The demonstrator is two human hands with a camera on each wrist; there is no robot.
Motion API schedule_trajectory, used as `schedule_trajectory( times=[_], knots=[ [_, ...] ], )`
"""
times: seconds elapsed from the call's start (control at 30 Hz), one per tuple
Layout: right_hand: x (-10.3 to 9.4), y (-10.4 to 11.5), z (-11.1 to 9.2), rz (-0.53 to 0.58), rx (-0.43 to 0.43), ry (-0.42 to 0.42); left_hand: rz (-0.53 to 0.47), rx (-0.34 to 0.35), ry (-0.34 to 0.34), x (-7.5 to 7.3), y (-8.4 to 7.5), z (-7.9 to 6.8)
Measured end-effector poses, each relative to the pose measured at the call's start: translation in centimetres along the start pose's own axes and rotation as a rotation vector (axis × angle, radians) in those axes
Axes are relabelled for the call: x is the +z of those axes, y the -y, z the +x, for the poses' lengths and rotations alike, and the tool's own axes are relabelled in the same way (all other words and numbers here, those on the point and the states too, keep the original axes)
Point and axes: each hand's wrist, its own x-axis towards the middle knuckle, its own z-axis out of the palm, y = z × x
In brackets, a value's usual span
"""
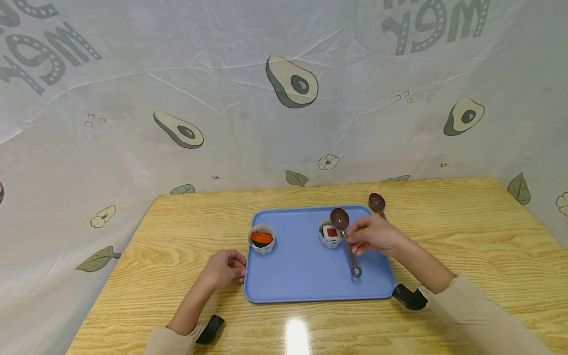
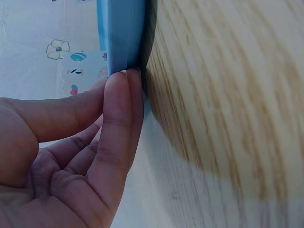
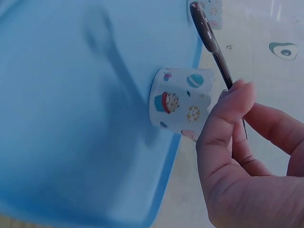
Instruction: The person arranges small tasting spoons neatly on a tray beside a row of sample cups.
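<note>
My right hand (image 1: pixel 372 235) pinches a brown spoon (image 1: pixel 350 254) by its handle between thumb and fingers. The spoon is raised over the blue tray (image 1: pixel 293 276), and its shadow falls on the tray in the right wrist view. Beside the spoon's bowl stands a patterned paper cup (image 3: pixel 178 99) with a white piece of sushi (image 1: pixel 329 231) topped in red. Another paper cup (image 1: pixel 263 249), holding orange roe sushi (image 1: pixel 262 237), is at the tray's left side. My left hand (image 1: pixel 224 268) pinches the tray's left rim (image 2: pixel 126 42) between thumb and fingers.
A second brown spoon (image 1: pixel 376 201) lies behind my right hand, by the tray's back right corner, its handle partly hidden. The tray rests on a wood-grain table (image 1: pixel 470 217). An avocado-print cloth (image 1: pixel 230 128) hangs behind it.
</note>
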Motion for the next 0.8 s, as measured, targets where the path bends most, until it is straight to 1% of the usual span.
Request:
schedule_trajectory(
  times=[0.33, 0.57, 0.8],
  knots=[
    [1.8, 0.7, 0.6, 0.015, 0.003, 0.005, -0.001, -0.005, -0.003, 0.1, 0.0, 0.0],
    [2.9, 0.8, 1.1, 0.023, -0.008, -0.007, 0.001, -0.002, -0.006, 0.1, 0.0, 0.0],
    [3.7, 0.7, 1.6, 0.032, 0.018, -0.023, 0.003, -0.005, -0.009, 0.1, 0.0, 0.0]
  ],
)
